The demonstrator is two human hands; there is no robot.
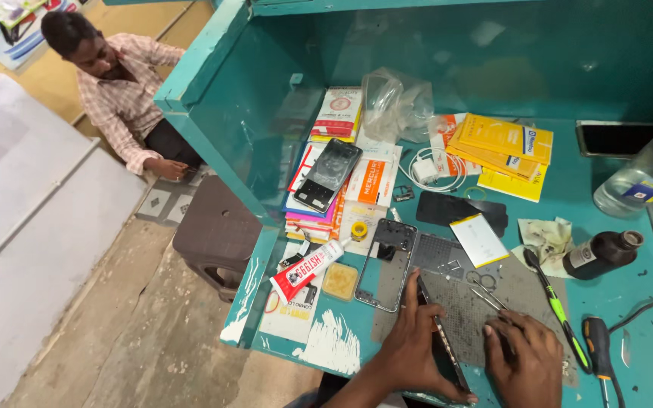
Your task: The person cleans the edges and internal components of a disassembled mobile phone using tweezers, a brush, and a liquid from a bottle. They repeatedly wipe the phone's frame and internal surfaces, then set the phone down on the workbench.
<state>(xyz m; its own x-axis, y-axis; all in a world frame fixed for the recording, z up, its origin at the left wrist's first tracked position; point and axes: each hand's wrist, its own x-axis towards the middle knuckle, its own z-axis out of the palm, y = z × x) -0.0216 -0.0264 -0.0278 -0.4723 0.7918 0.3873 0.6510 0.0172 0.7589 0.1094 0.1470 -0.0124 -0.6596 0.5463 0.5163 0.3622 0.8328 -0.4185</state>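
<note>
My left hand (410,349) grips the left edge of a dark phone (441,346) standing on edge over a grey work mat (466,302). At the phone's right side, my right hand (524,359) rests with curled fingers; whether it holds a small tool I cannot tell. Tweezers (485,293) lie on the mat just above my right hand. An empty phone frame (387,266) lies to the left of the mat.
A glue tube (305,270), a stack of phone packages (319,181), yellow packets (502,151), a white cable (428,170), a brown bottle (602,254), a clear bottle (644,175), a green tool (557,308) and a screwdriver (598,349) crowd the teal bench (568,189). A person (126,98) sits at the left, near a stool (217,227).
</note>
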